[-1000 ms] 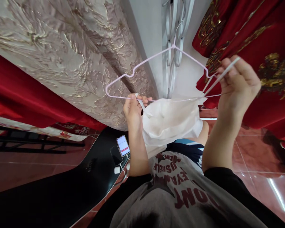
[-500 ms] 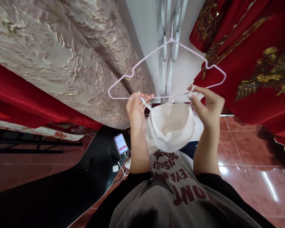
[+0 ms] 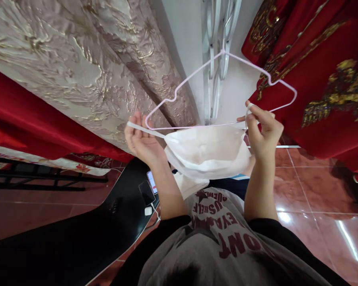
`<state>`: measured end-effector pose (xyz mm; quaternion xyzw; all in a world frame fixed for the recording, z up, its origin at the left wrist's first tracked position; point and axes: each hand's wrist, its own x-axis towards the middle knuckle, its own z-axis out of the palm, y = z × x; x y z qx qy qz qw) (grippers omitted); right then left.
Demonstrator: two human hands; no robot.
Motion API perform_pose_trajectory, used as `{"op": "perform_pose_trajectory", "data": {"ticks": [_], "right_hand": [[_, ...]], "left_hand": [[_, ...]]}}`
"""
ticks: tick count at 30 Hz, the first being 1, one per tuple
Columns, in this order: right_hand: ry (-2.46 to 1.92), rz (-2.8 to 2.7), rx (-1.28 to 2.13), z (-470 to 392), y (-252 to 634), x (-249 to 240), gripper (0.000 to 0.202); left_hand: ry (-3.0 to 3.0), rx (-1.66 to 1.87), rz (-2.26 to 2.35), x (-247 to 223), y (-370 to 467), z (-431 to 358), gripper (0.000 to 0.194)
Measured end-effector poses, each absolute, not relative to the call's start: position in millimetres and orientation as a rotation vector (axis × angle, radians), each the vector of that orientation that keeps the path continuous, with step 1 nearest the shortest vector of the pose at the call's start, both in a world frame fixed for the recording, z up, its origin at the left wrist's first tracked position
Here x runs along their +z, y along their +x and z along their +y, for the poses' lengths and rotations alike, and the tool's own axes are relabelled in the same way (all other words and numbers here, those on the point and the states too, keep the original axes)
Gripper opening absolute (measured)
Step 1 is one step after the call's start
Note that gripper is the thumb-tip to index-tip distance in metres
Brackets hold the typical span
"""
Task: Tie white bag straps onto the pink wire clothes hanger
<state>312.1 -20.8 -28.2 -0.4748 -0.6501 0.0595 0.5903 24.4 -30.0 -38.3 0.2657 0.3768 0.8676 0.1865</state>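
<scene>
The left hand (image 3: 144, 139) has loosely parted fingers with its strap (image 3: 149, 130) across them; the right hand (image 3: 264, 129) pinches another strap (image 3: 247, 114) between thumb and forefinger beside the pink hanger (image 3: 193, 74). The white cloth (image 3: 209, 149) hangs between both hands, along the hanger's lower bar.

Nine o'clock: left hand (image 3: 145, 142), loosely spread, a strap (image 3: 149, 131) across it. Three o'clock: right hand (image 3: 265, 129) pinching the other strap (image 3: 247, 111). White cloth (image 3: 207, 153) between; hanger (image 3: 223, 52) towards one.
</scene>
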Motion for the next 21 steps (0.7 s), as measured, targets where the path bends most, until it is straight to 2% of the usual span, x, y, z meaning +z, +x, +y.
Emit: {"op": "perform_pose_trajectory", "data": {"ticks": [5, 10, 12, 14, 17, 21], "right_hand": [[-1.076, -1.523, 0.183, -22, 309, -29, 0.033], [-1.060, -1.489, 0.170, -24, 297, -32, 0.027], [-1.031, -1.492, 0.145, -23, 296, -32, 0.025], [-1.014, -1.501, 0.135, -22, 297, -32, 0.022], [-1.013, -1.511, 0.143, -19, 299, -32, 0.017], [-1.020, -1.522, 0.117, -17, 301, -34, 0.014]], "left_hand": [[1.302, 2.387, 1.081, -17, 2, -29, 0.023], [1.931, 1.911, 1.163, 26, -2, -19, 0.034], [2.059, 1.691, 1.230, 41, 1, -7, 0.033], [2.041, 1.563, 1.310, 49, 4, 6, 0.027], [1.846, 1.551, 1.424, 42, 7, 18, 0.031], [1.348, 1.911, 1.373, 0, 14, 12, 0.027]]}}
